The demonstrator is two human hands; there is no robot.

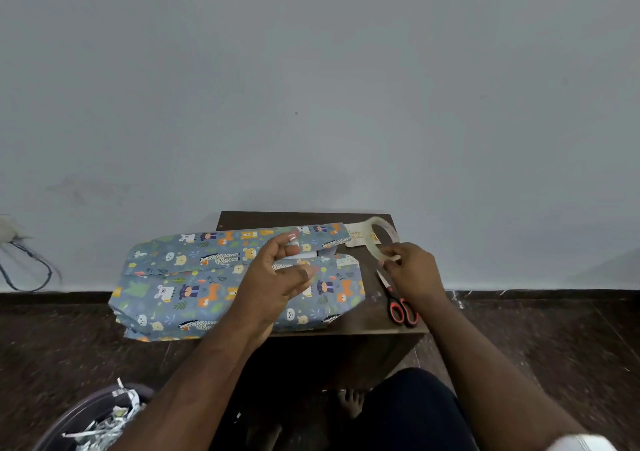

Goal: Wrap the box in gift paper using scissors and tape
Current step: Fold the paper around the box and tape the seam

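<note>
We have the gift paper point(194, 277) folded around the box on the small desk point(367, 322), but its middle seam looks untaped. Our left hand point(277, 277) holds the seam down with loosely spread fingers; our right hand point(412, 270), beside the box, pinches the tape roll point(374, 239), scissors point(398, 303) just below.

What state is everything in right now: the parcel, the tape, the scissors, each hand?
Box: covered in gift paper, seam on top partly open, white showing in the gap.
Tape roll: lifted off the table, gripped by the right hand.
Scissors: lying on the table, unused.
Left hand: over the seam, fingers loosely curled; grip unclear.
Bin: holds paper scraps.
</note>
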